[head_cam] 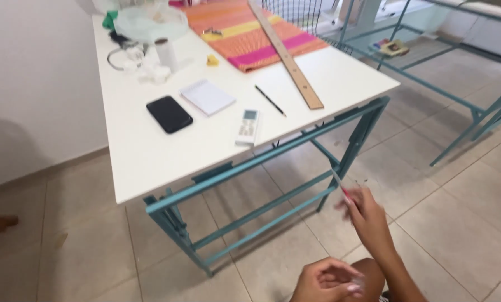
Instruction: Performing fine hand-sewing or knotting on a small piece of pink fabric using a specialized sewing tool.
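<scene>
Nearest the lens, the left hand (328,281) was curled loosely shut, its contents impossible to tell. The right hand (367,215) pinched a thin, blurred pink-tipped stick (340,185), held in the air beside the smooth white rectangular tabletop on teal metal legs (150,156). On it lay a glossy black phone (169,114), a white notepad (207,97), a white remote control (247,126), a long wooden ruler (287,57) and striped woven cloth (245,33)

The right hand (368,215) holds a thin stick (340,183) in a closed grip, below the white table (150,151).
</scene>
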